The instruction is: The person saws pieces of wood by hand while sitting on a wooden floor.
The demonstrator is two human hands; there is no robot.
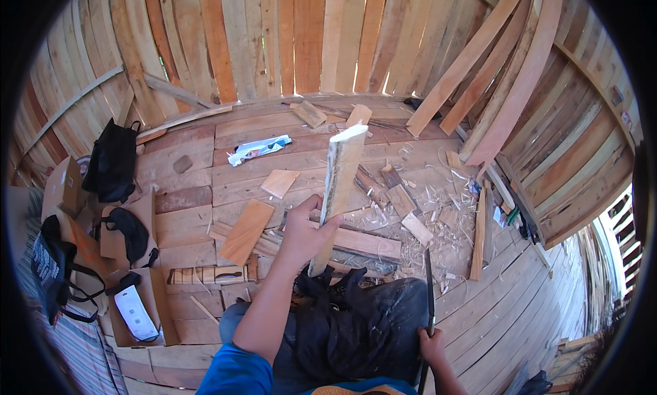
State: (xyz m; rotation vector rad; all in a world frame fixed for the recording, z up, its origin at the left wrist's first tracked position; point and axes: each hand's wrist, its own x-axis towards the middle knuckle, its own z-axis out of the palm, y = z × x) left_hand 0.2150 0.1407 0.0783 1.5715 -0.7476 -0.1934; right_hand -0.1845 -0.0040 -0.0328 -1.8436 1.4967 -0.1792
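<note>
My left hand (306, 232) is closed around a short wooden board (345, 159) in front of me. The board stands nearly upright, with a pale, rough top end and its lower end by the dark cloth (335, 320) on my lap. Beside my right knee, my right hand (431, 346) grips a long, thin dark blade (430, 285) that looks like a machete seen edge-on. It points away from me, apart from the board. My fingers hide part of its handle.
Wood shavings (438, 203) and several offcuts (248, 231) litter the plank floor. A slotted wooden piece (205, 275) lies left of my knees. Further left are an open cardboard box (164, 313) and a black bag (109, 162). Long planks (506, 121) lean at the right wall.
</note>
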